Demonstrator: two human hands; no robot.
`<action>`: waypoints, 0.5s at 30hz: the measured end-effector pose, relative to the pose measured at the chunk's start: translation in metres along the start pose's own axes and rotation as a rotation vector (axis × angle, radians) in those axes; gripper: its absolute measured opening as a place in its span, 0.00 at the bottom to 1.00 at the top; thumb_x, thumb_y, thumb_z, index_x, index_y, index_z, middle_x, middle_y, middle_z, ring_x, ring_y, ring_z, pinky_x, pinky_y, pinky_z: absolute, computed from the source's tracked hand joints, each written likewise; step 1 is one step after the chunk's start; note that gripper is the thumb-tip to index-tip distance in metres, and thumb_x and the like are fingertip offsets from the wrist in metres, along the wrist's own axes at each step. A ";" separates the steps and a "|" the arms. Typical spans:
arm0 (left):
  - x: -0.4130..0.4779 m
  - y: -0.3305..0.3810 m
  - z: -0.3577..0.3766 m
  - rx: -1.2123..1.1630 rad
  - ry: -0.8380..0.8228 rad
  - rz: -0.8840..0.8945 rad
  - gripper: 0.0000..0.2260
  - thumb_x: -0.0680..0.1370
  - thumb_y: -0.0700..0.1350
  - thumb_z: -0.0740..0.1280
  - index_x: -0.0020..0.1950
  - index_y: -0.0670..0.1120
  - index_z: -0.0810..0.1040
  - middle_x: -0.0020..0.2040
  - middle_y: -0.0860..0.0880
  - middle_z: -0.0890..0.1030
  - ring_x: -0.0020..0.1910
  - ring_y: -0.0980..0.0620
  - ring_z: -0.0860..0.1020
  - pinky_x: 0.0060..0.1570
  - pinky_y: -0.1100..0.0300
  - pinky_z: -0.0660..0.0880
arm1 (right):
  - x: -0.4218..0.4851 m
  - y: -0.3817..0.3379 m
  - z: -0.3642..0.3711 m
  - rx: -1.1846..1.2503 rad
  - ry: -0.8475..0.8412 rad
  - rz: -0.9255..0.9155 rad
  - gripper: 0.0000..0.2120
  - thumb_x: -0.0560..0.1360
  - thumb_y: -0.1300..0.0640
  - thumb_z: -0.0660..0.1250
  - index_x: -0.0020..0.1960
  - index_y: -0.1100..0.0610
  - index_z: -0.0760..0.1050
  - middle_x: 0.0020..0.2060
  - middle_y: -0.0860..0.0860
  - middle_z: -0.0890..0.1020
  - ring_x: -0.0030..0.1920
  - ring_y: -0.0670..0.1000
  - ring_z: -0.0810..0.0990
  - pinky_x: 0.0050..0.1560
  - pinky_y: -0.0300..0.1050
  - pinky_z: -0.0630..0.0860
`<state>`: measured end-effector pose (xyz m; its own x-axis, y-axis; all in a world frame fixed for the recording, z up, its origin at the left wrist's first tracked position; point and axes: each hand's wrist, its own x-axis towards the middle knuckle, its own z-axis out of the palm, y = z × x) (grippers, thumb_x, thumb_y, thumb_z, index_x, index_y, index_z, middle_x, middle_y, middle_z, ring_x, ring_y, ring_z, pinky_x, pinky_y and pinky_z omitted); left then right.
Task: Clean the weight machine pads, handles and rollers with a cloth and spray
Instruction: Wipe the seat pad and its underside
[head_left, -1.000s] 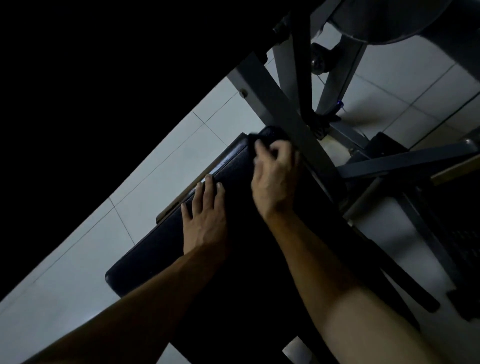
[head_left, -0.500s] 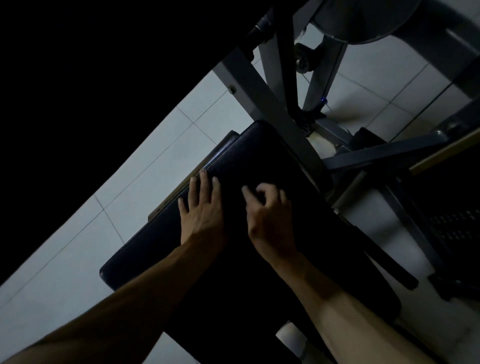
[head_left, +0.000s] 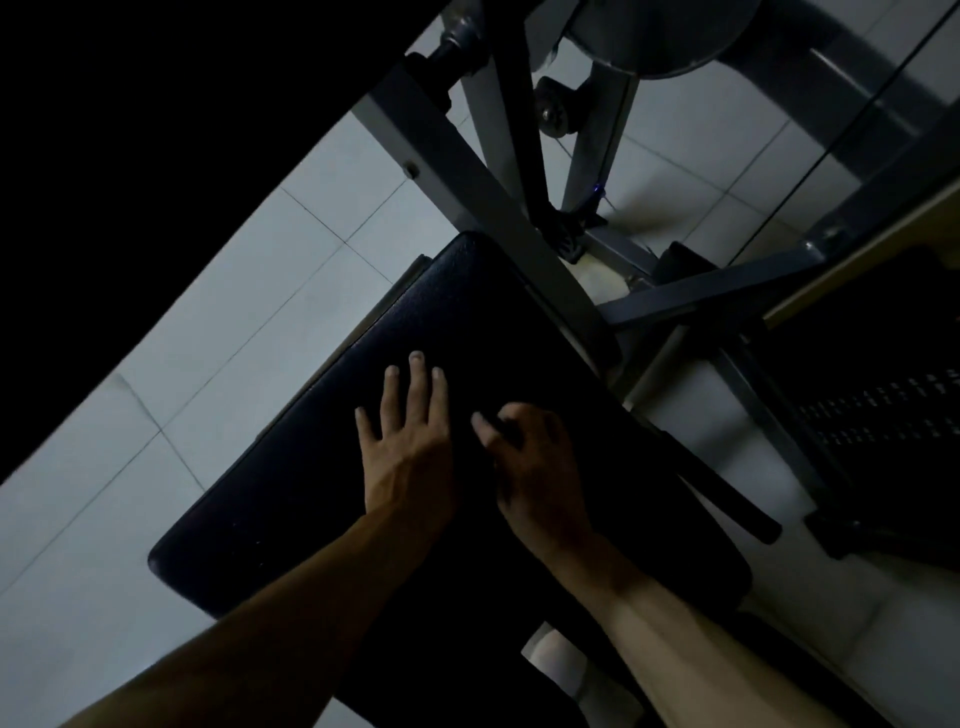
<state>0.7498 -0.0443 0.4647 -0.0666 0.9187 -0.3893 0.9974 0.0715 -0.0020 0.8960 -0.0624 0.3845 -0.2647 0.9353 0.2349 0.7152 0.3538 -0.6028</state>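
A long black padded bench pad (head_left: 457, 322) of the weight machine runs diagonally under me. My left hand (head_left: 408, 441) lies flat on the pad with straight, spread fingers. Just to its right, my right hand (head_left: 530, 462) has curled fingers bunched on a dark cloth (head_left: 506, 428), of which only a small fold shows between the fingers against the black pad. No spray bottle is in view.
Grey steel frame bars (head_left: 467, 171) cross over the far end of the pad. A round weight plate (head_left: 649, 36) hangs at the top. A black perforated panel (head_left: 883, 410) stands at the right. Pale floor tiles (head_left: 249, 322) lie to the left.
My right hand has drawn the cloth back along the pad from its far end near the frame bar to beside my left hand. My left hand has stayed flat on the pad.
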 end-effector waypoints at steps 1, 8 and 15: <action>0.000 0.000 -0.001 0.005 0.001 -0.001 0.45 0.80 0.60 0.65 0.83 0.48 0.37 0.81 0.49 0.29 0.80 0.43 0.31 0.78 0.32 0.48 | -0.002 0.008 -0.005 0.002 -0.049 -0.077 0.23 0.77 0.53 0.68 0.71 0.53 0.76 0.60 0.58 0.77 0.57 0.61 0.78 0.57 0.55 0.78; 0.002 0.000 0.002 0.004 -0.043 -0.005 0.58 0.70 0.73 0.69 0.82 0.49 0.34 0.81 0.48 0.28 0.80 0.42 0.31 0.76 0.34 0.40 | 0.050 0.054 -0.023 -0.031 0.211 0.374 0.22 0.80 0.57 0.57 0.72 0.51 0.76 0.59 0.57 0.73 0.58 0.60 0.75 0.56 0.57 0.77; -0.001 0.000 0.004 -0.008 -0.005 -0.001 0.49 0.78 0.63 0.67 0.82 0.48 0.35 0.81 0.49 0.28 0.80 0.43 0.30 0.77 0.31 0.46 | -0.025 0.011 -0.007 0.063 -0.087 -0.021 0.26 0.76 0.58 0.74 0.72 0.48 0.75 0.60 0.54 0.76 0.57 0.60 0.76 0.55 0.57 0.78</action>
<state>0.7499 -0.0465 0.4617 -0.0675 0.9166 -0.3940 0.9971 0.0756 0.0050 0.9148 -0.0816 0.3777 -0.3364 0.9238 0.1829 0.6675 0.3709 -0.6456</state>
